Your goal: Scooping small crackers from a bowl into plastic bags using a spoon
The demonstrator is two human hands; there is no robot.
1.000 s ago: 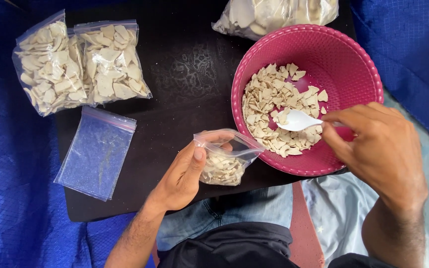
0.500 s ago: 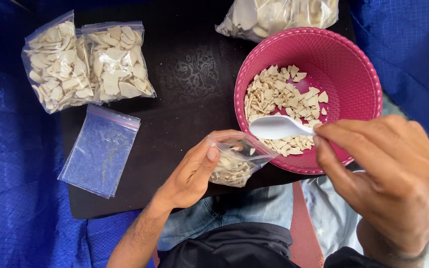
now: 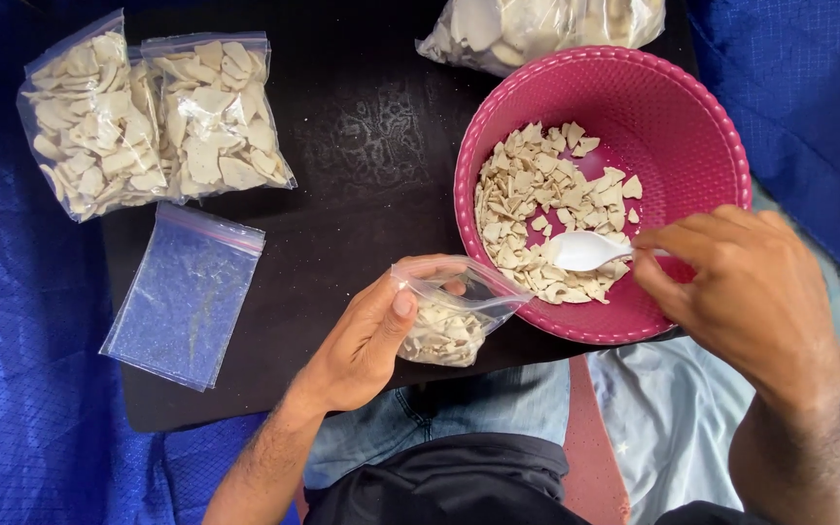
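Item: small clear bag (image 3: 449, 316), part-filled with pale chips, held open by our left hand (image 3: 367, 340), fingers pinching its rim beside the pink bowl (image 3: 692, 126). Right hand (image 3: 741, 292), fingers closed on white spoon (image 3: 585, 250) among chips (image 3: 527, 194). We judge level scoops, bag mouth wide, best.

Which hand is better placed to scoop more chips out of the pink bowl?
The right hand: it already holds the white spoon among the chips in the pink bowl. The left hand is busy holding the small bag open.
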